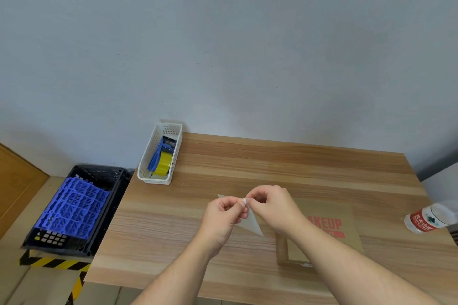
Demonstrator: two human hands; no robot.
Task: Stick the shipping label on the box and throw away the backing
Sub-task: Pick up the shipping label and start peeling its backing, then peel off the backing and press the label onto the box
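A pale shipping label sheet (253, 222) is held above the wooden table (223, 161), tilted with its long corner pointing down to the right. My left hand (223, 215) and my right hand (272, 205) both pinch its upper edge, fingertips touching each other. Whether label and backing are apart I cannot tell. The flat brown cardboard box (347, 238) with red "MAKEUP" print lies on the table just right of my hands, partly under my right forearm.
A white perforated basket (148, 176) with a yellow tape roll and blue tool stands at the table's back left. A black crate (116, 195) holding blue plastic grids sits left of the table. A plastic bottle (428, 220) lies at the right edge.
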